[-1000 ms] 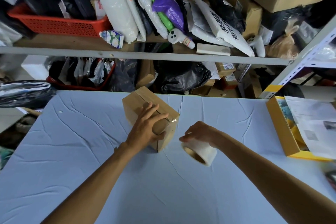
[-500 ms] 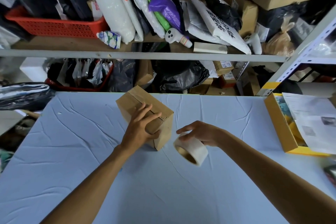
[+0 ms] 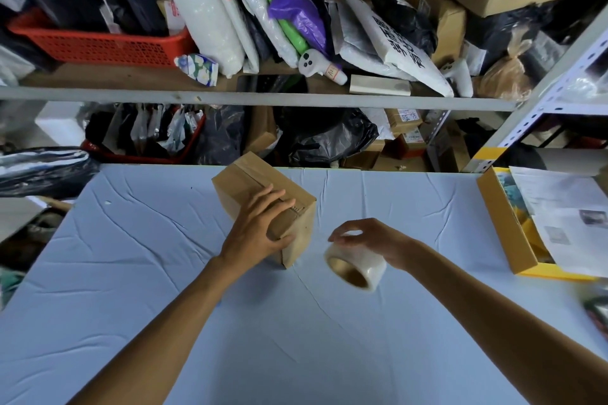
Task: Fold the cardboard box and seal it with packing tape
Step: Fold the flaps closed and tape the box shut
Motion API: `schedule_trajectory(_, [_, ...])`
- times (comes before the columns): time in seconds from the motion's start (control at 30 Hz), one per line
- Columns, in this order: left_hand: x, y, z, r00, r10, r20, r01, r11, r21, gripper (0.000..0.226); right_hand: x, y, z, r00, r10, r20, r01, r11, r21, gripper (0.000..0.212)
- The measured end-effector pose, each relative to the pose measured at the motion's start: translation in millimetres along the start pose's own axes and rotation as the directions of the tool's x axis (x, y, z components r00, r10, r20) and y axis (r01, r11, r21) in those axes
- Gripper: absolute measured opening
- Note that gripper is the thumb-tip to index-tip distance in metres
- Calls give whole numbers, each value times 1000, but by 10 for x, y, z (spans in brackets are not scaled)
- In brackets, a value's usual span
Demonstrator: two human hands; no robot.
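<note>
A small brown cardboard box (image 3: pixel 245 179) stands closed on the blue-covered table (image 3: pixel 131 273), with a strip of tape along its top seam. My left hand (image 3: pixel 260 227) lies on the box's top, fingers spread over the seam and thumb against the near side. Just right of the box, my right hand (image 3: pixel 371 238) holds a roll of clear packing tape (image 3: pixel 357 268) from above, fingers curled over its rim, the roll low over the cloth.
A yellow-edged cardboard tray (image 3: pixel 500 227) with papers sits at the table's right edge. Behind the table, a metal shelf (image 3: pixel 263 99) is packed with bags, a red basket (image 3: pixel 98 46) and cartons. A dark object (image 3: pixel 598 312) lies at the far right.
My right hand has carried the tape roll slightly right and down, away from the box corner. My left hand stays on the box top.
</note>
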State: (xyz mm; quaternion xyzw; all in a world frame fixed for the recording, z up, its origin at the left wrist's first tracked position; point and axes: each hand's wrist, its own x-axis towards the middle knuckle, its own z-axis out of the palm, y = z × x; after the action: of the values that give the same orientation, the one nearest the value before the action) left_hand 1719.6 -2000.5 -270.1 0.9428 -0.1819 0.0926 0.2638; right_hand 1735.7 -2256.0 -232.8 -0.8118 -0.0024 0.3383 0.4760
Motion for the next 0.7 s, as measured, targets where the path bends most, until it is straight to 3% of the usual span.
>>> schedule_trajectory(0.23, [-14, 29, 114, 999, -38, 28, 40, 996, -75, 68, -28, -42, 57, 999, -3, -40, 5, 999, 47, 8])
schedule_trajectory(0.37, [-114, -1, 10, 993, -81, 83, 89, 991, -101, 98, 6, -66, 154, 985, 22, -171, -16, 999, 38, 18])
schedule_trajectory(0.43, [-257, -12, -41, 987, -158, -7, 153, 968, -201, 90, 27, -68, 172, 979, 26, -200, -21, 999, 28, 21])
schedule_trajectory(0.53, [-581, -166, -32, 894, -357, -273, 290, 922, -257, 49, 36, -71, 196, 978, 43, -206, -42, 999, 13, 17])
schedule_trajectory(0.57, [-683, -239, -10, 855, -422, -302, 362, 902, -236, 42, 33, -71, 200, 978, 46, -206, -44, 999, 13, 15])
schedule_trajectory(0.7, [-1002, -464, 132, 729, -673, -125, 645, 736, -207, 40, 36, -82, 240, 980, 42, -194, -38, 999, 26, 12])
